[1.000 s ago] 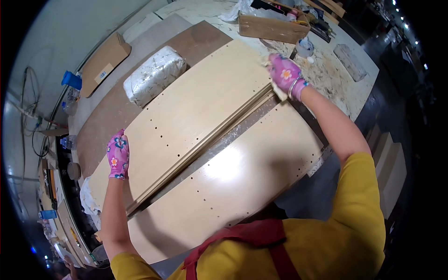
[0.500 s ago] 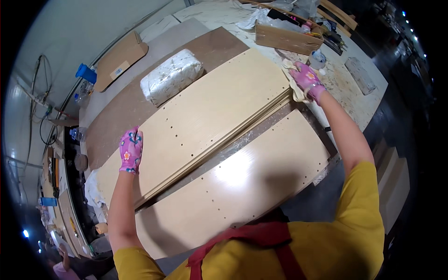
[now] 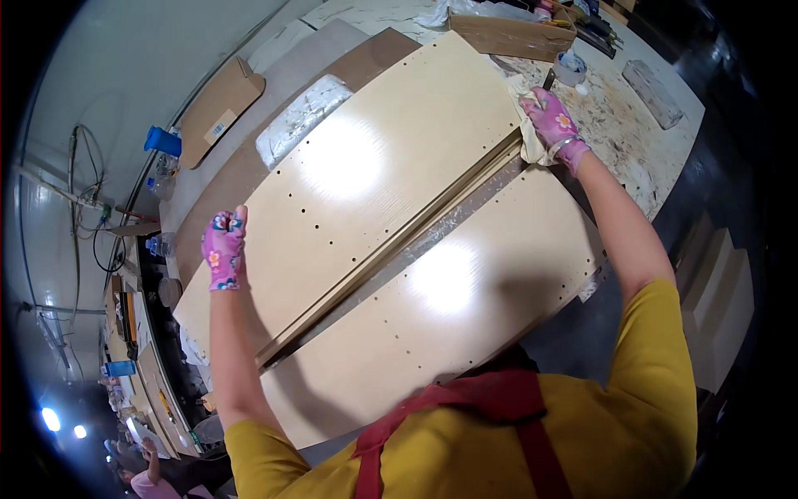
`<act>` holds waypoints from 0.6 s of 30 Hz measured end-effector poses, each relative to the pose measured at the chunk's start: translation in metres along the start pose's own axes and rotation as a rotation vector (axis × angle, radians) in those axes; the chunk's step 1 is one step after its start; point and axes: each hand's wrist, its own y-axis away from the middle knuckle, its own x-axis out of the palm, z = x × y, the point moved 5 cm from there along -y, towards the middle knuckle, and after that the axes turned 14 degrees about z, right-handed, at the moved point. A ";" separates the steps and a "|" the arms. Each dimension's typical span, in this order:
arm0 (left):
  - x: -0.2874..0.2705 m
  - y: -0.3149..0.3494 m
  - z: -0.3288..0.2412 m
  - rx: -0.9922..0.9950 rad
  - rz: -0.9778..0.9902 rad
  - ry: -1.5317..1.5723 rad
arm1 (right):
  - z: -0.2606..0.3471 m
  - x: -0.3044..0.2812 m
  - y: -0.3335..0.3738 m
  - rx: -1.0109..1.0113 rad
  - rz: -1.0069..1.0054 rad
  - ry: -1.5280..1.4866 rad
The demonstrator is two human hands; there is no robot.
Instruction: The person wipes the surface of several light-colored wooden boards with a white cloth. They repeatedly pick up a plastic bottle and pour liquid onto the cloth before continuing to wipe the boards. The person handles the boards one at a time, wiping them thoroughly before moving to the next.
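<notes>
A long pale board [image 3: 407, 125] with small drilled holes lies tilted across the stack, its far edge raised. My left hand [image 3: 223, 251], in a pink flowered glove, is closed on its far edge toward the left end. At the right end, my right hand [image 3: 555, 125], in a matching glove, grips a cream cloth [image 3: 532, 145] pressed against the board's corner; its fingertips are partly hidden. Edges of other boards show beneath. Closer to me lies a second drilled board [image 3: 515, 233], apart from both hands.
A silver wrapped block [image 3: 303, 116] sits behind the raised board, partly covered by it. Cardboard [image 3: 220, 112] leans at the back left. A box of tools [image 3: 507, 37], a tape roll [image 3: 569, 68] and a grey bar [image 3: 652, 93] are at the far right. Another person [image 3: 150, 478] is at lower left.
The upper board's far edge has risen and now hides more of the wrapped block. My left hand has moved up with it. My right hand keeps the cloth at the right end.
</notes>
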 end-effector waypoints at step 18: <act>-0.088 0.141 -0.063 -0.048 0.258 0.068 | -0.161 -0.122 0.086 -0.232 0.222 0.511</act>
